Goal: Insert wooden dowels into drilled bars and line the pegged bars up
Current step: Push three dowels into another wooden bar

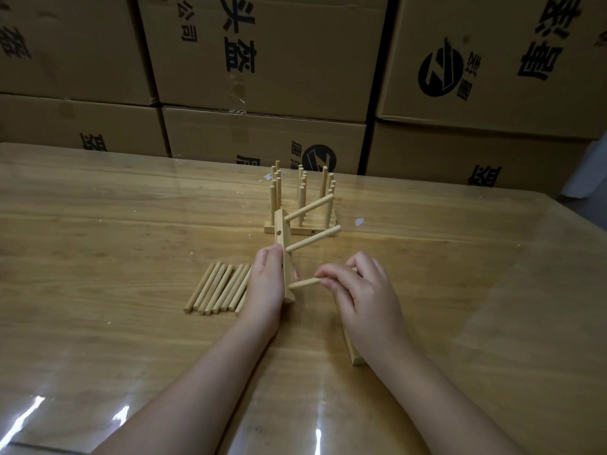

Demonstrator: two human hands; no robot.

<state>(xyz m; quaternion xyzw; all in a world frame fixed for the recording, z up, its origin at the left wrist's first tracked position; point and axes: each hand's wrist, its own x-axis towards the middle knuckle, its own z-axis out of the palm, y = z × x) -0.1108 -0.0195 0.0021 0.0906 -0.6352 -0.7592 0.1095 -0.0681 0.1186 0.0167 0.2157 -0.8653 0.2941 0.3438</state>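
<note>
We are pegging a pale wooden bar.
Our left hand is gripping the flat drilled bar over the glossy tabletop; our right hand is pinching a smooth round dowel against its near end.

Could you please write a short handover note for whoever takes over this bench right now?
Left hand grips the drilled bar, held on edge.
Right hand pinches a third dowel, its tip at the bar's near end; I cannot tell whether it is seated.
Done: two dowels stick out of this bar; the pegged bars stand in a row behind.
Left: seat this dowel and add the bar to the row. Loose dowels lie left of the left hand; a spare bar lies under the right forearm.
</note>
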